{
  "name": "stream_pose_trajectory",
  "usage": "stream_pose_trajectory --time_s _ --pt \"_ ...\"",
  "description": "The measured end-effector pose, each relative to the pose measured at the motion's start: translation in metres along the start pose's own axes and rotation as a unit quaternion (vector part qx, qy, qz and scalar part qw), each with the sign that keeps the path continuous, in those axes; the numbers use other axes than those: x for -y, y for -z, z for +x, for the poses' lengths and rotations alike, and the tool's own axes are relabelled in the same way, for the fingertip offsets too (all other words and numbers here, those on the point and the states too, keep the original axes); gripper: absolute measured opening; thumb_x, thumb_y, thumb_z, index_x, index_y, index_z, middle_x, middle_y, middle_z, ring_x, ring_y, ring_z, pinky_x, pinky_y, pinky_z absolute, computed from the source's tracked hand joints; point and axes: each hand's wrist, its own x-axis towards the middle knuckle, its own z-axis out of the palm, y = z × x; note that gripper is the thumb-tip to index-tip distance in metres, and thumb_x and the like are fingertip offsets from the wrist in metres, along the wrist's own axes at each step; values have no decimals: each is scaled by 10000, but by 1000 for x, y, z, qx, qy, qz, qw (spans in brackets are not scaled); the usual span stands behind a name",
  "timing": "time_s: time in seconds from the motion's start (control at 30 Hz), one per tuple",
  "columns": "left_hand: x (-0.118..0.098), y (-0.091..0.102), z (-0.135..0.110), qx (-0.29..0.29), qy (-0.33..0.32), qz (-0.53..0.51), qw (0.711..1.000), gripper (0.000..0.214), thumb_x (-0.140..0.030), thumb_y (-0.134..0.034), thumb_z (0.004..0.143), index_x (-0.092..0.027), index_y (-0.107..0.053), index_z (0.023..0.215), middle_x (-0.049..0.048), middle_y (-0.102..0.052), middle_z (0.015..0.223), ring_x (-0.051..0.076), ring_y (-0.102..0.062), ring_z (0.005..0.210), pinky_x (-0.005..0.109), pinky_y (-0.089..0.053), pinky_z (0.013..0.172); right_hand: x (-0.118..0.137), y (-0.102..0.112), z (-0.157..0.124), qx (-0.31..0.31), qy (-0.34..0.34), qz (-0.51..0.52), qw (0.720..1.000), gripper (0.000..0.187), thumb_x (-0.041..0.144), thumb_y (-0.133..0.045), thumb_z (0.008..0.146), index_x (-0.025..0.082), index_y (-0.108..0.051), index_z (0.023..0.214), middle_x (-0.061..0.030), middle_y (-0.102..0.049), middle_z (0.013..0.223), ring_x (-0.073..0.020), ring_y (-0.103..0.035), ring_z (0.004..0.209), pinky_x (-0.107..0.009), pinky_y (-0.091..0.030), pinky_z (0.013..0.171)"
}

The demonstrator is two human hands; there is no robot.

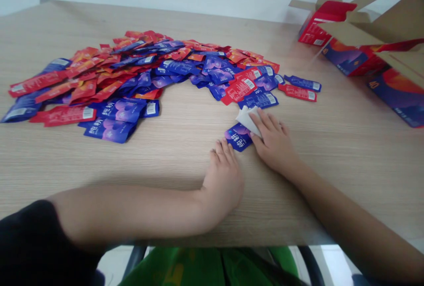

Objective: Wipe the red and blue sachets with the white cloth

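the left hand [223, 180] and the right hand [273, 144] rest apart on a light wood-grain table [172, 158], just below the heap of red and blue sachets [132, 71]. the right hand pinches a folded white tissue [247, 120] between thumb and fingers, while the left hand lies empty, its fingers loosely curled. a lone blue sachet [237, 137] lies between both hands and the heap, touching the tissue. right of the heap stands an opened cardboard carton [380, 25] with red and blue printed boxes [347, 58].
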Motion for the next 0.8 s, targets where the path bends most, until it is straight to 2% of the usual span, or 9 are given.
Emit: stream_pose_trajectory --time_s 0.07,0.23,0.3,0.4,0.5,0.7,0.8 --pt "0 0 0 -2 3 -3 1000 596 -210 -421 901 137 -389 1384 377 -385 1405 437 -460 1299 477 -457 995 -1 -1 0 -10 -9 -9 1000 562 342 -366 954 214 -343 1501 -73 -294 1587 -344 -336 1392 -575 -282 1089" --pt "0 0 0 -5 -14 -26 1000 567 -239 -417 911 125 -465 1343 373 -469 1353 453 -481 1277 511 -449 997 19 3 -9 25 136 20 990 530 349 -382 950 271 -395 1473 -20 -289 1593 -325 -275 1420 -550 -262 1102" --pt "0 0 1 -4 -12 -19 1000 583 -239 -416 908 129 -438 1360 376 -443 1370 456 -470 1284 508 -452 995 16 5 -3 27 120 27 992 521 356 -379 953 273 -403 1466 -21 -303 1587 -316 -284 1417 -546 -275 1095" --pt "-1 0 1 -2 -2 -4 1000 612 -222 -425 897 143 -379 1387 387 -376 1405 455 -451 1299 492 -459 992 -2 5 14 16 64 34 997 506 353 -374 956 254 -425 1450 -42 -351 1564 -298 -345 1383 -528 -310 1078" --pt "-1 -1 1 -7 -3 -8 1000 606 -207 -432 891 163 -388 1369 406 -377 1388 459 -458 1292 500 -460 987 -12 7 17 16 62 39 997 492 349 -385 953 243 -451 1429 -56 -394 1537 -284 -396 1340 -503 -330 1067" --pt "-1 -3 0 -21 -8 -14 1000 575 -215 -421 900 153 -444 1340 395 -438 1356 467 -476 1273 509 -463 980 16 10 -17 24 107 13 994 509 316 -411 928 251 -449 1432 -62 -367 1550 -348 -302 1384 -567 -287 1069" --pt "-1 -3 1 -22 -8 -8 1000 580 -236 -431 900 143 -455 1338 390 -448 1353 461 -482 1271 505 -464 978 16 8 -15 29 99 20 994 507 327 -396 940 267 -431 1443 -45 -348 1563 -336 -303 1390 -566 -288 1076"
